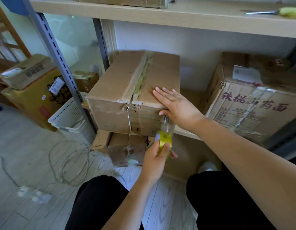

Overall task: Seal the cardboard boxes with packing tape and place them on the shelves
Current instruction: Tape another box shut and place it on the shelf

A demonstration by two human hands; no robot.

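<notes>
Pale wood-grain floor [36, 165], with a grey cable [67, 163] looped on it and a white power strip [33, 195] at lower left, blurred. Metal shelving with light wooden boards: upper shelf [177, 15] across the top, lower shelf [187, 132] showing as a pale edge. A white perforated basket [69, 117] stands beside the grey upright [61, 63].

Cardboard box [127, 90] sits on the lower shelf, its front overhanging the edge. Old tape runs along its top seam; torn tape hangs down the front face. Right hand [177, 103] lies flat on the box's top near corner, fingers straight and together, thumb over the front edge pressing down the end of a clear strip of tape. Left hand [158, 156] grips the yellow tape roll [164, 141] below the box, fingers curled round it; the strip runs taut from roll to thumb.

A second box [253, 103] stands on the same shelf to the right, well apart from the first, its right side cut off by the picture edge. It carries large red Chinese characters reading 铁棍山药面, a white shipping label too blurred to read, and a printed table too small to read.

A yellow-handled tool [279, 12] on the upper shelf is cut off at the edge; I cannot tell its type. More boxes [34, 90] stand stacked at left, print unreadable. Under the shelf, flattened cardboard [127, 146] is partly hidden.
</notes>
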